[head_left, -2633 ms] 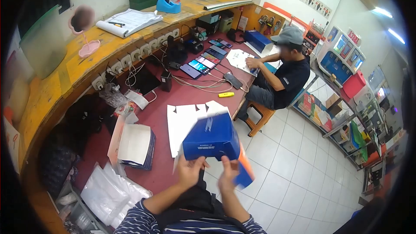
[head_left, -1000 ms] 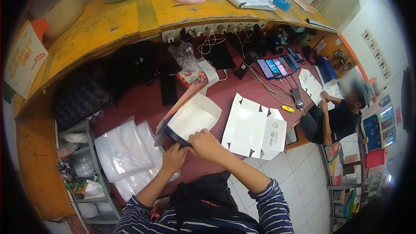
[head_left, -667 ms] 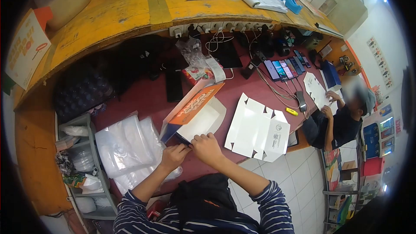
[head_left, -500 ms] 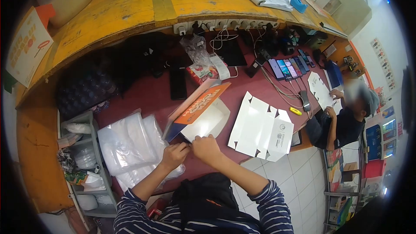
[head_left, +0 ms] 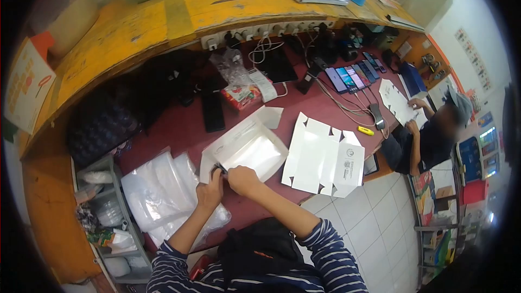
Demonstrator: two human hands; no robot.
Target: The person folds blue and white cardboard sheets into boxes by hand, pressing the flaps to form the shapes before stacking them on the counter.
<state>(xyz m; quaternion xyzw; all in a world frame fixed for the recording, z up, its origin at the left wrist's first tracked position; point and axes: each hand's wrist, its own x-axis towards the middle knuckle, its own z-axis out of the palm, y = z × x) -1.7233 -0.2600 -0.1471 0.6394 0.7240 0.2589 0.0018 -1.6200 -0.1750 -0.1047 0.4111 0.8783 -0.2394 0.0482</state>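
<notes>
A partly folded cardboard box point(head_left: 261, 149), white inside, lies open on the table in front of me, its lid flap spread toward the back. My left hand point(head_left: 210, 191) pinches its near left corner, fingers closed on the cardboard. Beside it, my right hand point(head_left: 244, 180) is closed over the near wall of the same box. The fingertips and the corner tabs between them are partly hidden. To the right lies a flat, unfolded white box sheet point(head_left: 320, 154) with notched edges. Clear plastic bags point(head_left: 160, 184) are stacked left of my hands.
Several phones point(head_left: 355, 76) with cables lie at the back right, near a yellow highlighter point(head_left: 365, 130). A co-worker point(head_left: 434, 130) handles another white sheet point(head_left: 399, 103). A yellow shelf point(head_left: 217, 8) overhangs the back; a grey drawer rack point(head_left: 116, 217) stands left.
The box's orange printed lid flap, upright before, has swung down and back, showing its white inside. Both hands stay at the near left corner, the left one slightly farther left. The view shifts a little.
</notes>
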